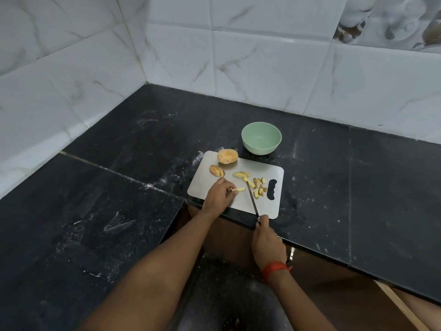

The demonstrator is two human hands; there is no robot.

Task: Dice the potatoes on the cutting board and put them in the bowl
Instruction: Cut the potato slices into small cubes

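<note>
A black stone countertop (119, 211) wraps an inside corner beneath white, marble-veined wall tiles (262, 68), and a grey cutting board (253, 166) lies at its front edge, one corner reaching just past the lip.

On the board's left side a cut potato half (217, 171) rests skin up. Just below it, your left hand (219, 194) pinches a pale potato strip (238, 189) at the fingertips and holds it down on the board. The fingers cover the strip's left end. Behind the hand, a whole potato (227, 156) sits at the board's far corner.

To the right of the strip lie several potato wedges (241, 174). The knife (252, 199) runs from beside them back toward you, with its blade just right of the strip. Beyond the blade, the diced pieces (259, 187) are scattered beside the board's handle slot (272, 189).

The pale green bowl (261, 138) stands on the counter just behind the board, well apart from both hands. Only its own smooth interior can be seen, and all the cut potato is on the board.

Your right hand (267, 244) is wrapped around the knife's handle, hiding it, off the board's near edge. A red thread (274, 268) circles that wrist.

Below the counter, brown cabinet fronts (346, 295) are partly visible, and the dark area between your forearms is too dim to make out. At upper right, the frame cuts off a patterned tile (393, 22).
</note>
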